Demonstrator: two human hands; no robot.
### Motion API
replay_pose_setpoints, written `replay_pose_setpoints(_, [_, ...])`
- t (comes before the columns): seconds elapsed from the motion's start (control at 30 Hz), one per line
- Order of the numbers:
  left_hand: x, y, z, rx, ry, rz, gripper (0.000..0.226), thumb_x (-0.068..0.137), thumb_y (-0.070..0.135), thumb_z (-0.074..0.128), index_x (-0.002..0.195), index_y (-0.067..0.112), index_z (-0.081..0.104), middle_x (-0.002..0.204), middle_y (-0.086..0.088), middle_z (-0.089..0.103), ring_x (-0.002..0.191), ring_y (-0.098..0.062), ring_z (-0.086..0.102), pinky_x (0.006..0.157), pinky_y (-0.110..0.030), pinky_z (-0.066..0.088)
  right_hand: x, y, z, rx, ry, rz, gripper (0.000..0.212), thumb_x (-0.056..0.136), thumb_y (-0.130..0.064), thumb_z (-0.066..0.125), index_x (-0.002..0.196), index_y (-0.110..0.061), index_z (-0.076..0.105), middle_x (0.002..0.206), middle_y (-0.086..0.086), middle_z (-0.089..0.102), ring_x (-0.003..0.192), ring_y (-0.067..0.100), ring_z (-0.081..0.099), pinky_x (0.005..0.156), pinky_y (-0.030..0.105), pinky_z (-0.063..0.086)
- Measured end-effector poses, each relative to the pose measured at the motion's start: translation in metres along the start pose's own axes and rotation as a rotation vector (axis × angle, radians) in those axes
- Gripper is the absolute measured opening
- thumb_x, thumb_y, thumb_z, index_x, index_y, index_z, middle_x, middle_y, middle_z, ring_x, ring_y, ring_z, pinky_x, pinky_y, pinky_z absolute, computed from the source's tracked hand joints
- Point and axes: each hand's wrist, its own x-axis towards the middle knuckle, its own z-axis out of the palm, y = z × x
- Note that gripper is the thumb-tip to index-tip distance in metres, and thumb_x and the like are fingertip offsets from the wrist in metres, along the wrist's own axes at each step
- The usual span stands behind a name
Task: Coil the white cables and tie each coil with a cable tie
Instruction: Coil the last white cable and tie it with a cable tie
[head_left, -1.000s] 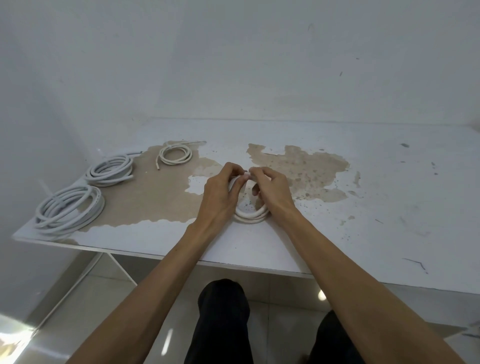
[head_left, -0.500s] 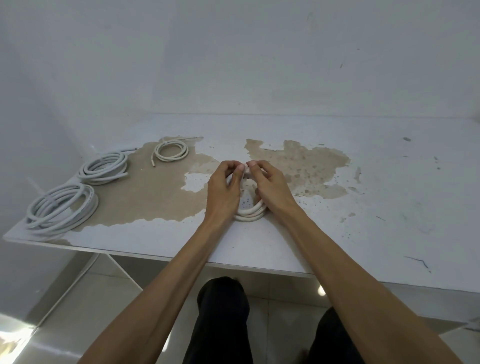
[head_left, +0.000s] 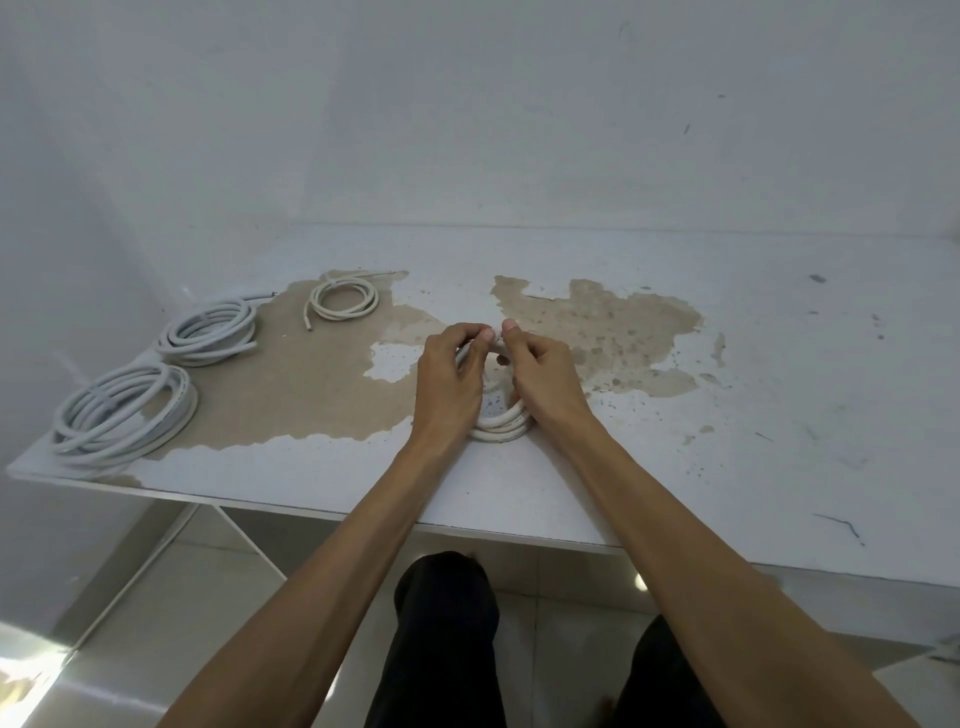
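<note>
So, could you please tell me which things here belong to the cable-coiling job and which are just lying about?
In the job:
- small coil, gripped by left hand and right hand
- three other coils

Lying about:
- dark scrap on the table

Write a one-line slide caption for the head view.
Both hands, left and right, pinch the far side of a small white cable coil on the worn table; three more coils lie left.

White table (head_left: 779, 364) with peeling paint, large brown bare patch (head_left: 322, 384) left of its centre, white wall (head_left: 467, 130) behind table, tiled floor (head_left: 208, 597) below table
</note>
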Motion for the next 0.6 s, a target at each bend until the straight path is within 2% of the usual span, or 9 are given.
replay_pose_setpoints(0.07, [0.000,0.001,0.000,0.005,0.000,0.010,0.015,0.102,0.031,0.057,0.103,0.023,0.070,0.099,0.015,0.068,0.106,-0.012,0.058,0.083,-0.004,0.036,-0.001,0.002,0.003,0.009,0.005,0.001,0.046,0.107,-0.042,0.042,0.110,-0.013,0.077,0.076,-0.018,0.071,0.097,-0.003,0.067,0.077,0.013,0.044])
replay_pose_setpoints(0.17, [0.006,0.001,-0.003,-0.002,-0.038,0.017,0.015,0.102,0.033,0.057,0.101,0.025,0.070,0.099,0.012,0.071,0.106,-0.014,0.062,0.089,-0.015,0.043,-0.002,0.004,0.007,0.022,0.008,0.003,0.045,0.107,-0.042,0.039,0.114,-0.018,0.076,0.105,-0.008,0.076,0.102,-0.004,0.066,0.088,0.018,0.047])
replay_pose_setpoints(0.23, [0.008,0.002,-0.006,-0.026,-0.056,0.006,0.018,0.102,0.032,0.058,0.102,0.021,0.072,0.098,0.010,0.073,0.102,-0.008,0.065,0.089,-0.020,0.047,-0.001,0.005,0.007,0.033,0.019,0.003,0.044,0.107,-0.041,0.039,0.112,-0.019,0.077,0.104,-0.002,0.077,0.097,0.001,0.069,0.084,0.018,0.048])
replay_pose_setpoints(0.3, [0.009,0.005,-0.008,-0.053,-0.048,-0.006,0.021,0.101,0.028,0.059,0.104,0.014,0.075,0.097,0.009,0.074,0.097,-0.001,0.065,0.088,-0.015,0.046,0.000,0.005,0.007,0.009,0.032,-0.007,0.043,0.107,-0.041,0.039,0.104,-0.022,0.077,0.098,0.018,0.074,0.091,0.020,0.070,0.071,0.018,0.049])
replay_pose_setpoints(0.37, [0.009,0.006,-0.008,-0.064,-0.046,-0.009,0.021,0.101,0.026,0.060,0.103,0.011,0.075,0.096,0.008,0.075,0.096,-0.002,0.066,0.089,-0.015,0.047,0.000,0.006,0.008,-0.012,0.034,-0.030,0.042,0.106,-0.041,0.038,0.099,-0.024,0.076,0.100,0.028,0.069,0.096,0.033,0.066,0.068,0.019,0.051])
replay_pose_setpoints(0.47, [0.011,0.007,-0.008,-0.050,-0.065,-0.003,0.021,0.100,0.027,0.063,0.101,0.012,0.077,0.094,0.007,0.076,0.097,-0.005,0.067,0.092,-0.021,0.049,0.000,0.010,0.010,-0.011,0.054,-0.061,0.045,0.106,-0.042,0.038,0.107,-0.019,0.077,0.097,0.027,0.070,0.094,0.030,0.068,0.083,0.033,0.055])
replay_pose_setpoints(0.6, [0.012,0.007,-0.009,-0.052,-0.036,-0.037,0.021,0.097,0.030,0.067,0.103,0.013,0.078,0.098,0.006,0.076,0.100,-0.006,0.068,0.094,-0.025,0.050,-0.001,0.009,0.010,0.003,0.087,-0.060,0.045,0.106,-0.042,0.039,0.111,-0.017,0.077,0.094,0.003,0.078,0.093,0.006,0.071,0.089,0.026,0.055])
